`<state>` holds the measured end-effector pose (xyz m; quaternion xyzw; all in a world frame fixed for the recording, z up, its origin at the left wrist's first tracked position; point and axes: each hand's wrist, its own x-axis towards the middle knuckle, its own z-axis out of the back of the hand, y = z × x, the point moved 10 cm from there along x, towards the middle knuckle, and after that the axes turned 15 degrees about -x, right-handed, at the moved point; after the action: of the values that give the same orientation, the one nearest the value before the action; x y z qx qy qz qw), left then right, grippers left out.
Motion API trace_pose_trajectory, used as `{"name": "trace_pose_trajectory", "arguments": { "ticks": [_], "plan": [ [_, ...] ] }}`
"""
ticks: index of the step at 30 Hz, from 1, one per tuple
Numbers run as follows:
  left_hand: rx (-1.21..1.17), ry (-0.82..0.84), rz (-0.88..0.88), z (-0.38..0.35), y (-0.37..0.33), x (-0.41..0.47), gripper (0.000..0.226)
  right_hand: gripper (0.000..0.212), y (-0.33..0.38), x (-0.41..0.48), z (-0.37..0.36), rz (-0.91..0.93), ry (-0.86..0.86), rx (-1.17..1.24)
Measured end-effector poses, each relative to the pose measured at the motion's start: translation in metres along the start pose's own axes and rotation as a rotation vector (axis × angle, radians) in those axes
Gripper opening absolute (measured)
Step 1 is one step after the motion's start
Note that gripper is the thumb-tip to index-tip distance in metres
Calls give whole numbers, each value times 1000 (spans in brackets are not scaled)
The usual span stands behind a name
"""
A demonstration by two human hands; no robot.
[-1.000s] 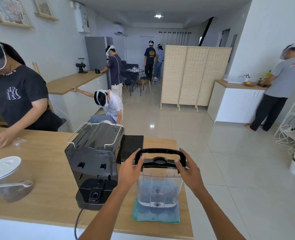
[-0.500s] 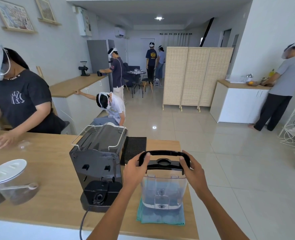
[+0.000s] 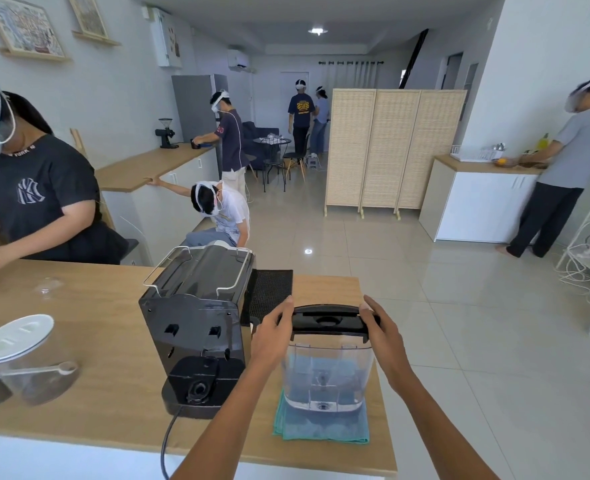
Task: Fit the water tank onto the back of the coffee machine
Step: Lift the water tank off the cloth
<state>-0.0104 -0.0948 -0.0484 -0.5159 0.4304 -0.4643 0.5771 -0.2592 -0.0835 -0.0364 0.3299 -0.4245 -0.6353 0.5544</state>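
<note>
Water tank (image 3: pixel 326 372) over teal cloth (image 3: pixel 321 427) on bench (image 3: pixel 113 362), right of coffee machine (image 3: pixel 196 327); left hand (image 3: pixel 272 337), right hand (image 3: pixel 385 337) clamped onto lid ends, probably for level carrying toward rear dock.

My view is bright and evenly lit. A ceiling lamp (image 3: pixel 317 30) glows at the far end and mirrors as a small white spot on the glossy floor tiles (image 3: pixel 308 251). Shadows on the wooden counter (image 3: pixel 113 341) are soft and faint. The wide lens bows the walls and the edges of the picture. The person in grey (image 3: pixel 563 168) at far right is smeared; the centre is sharp.
</note>
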Motion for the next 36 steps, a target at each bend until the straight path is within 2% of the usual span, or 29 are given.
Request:
{"name": "trace_pose_trajectory", "arguments": {
  "ticks": [6,10,14,17,23,27,32,36],
  "plan": [
    [-57,149,-40,-5,5,-8,45,49,-8,-5,-4,34,26,-61],
    [-20,191,-55,-7,4,-15,48,52,-16,-9,-7,65,-4,-94],
    [47,233,-87,-7,14,-20,52,65,-27,-17,-14,104,2,-146],
    [121,262,-134,-10,20,-23,54,60,-28,-21,-16,133,1,-178],
    [175,227,-175,-9,19,-25,52,56,-27,-19,-15,193,-20,-197],
    [177,229,-187,-8,16,-28,51,65,-31,-19,-14,217,-16,-236],
    [237,293,-161,-12,18,-32,96,77,-31,-20,-15,240,41,-267],
    [262,260,-176,-11,18,-30,104,101,-33,-17,-17,266,100,-313]
  ]
}}
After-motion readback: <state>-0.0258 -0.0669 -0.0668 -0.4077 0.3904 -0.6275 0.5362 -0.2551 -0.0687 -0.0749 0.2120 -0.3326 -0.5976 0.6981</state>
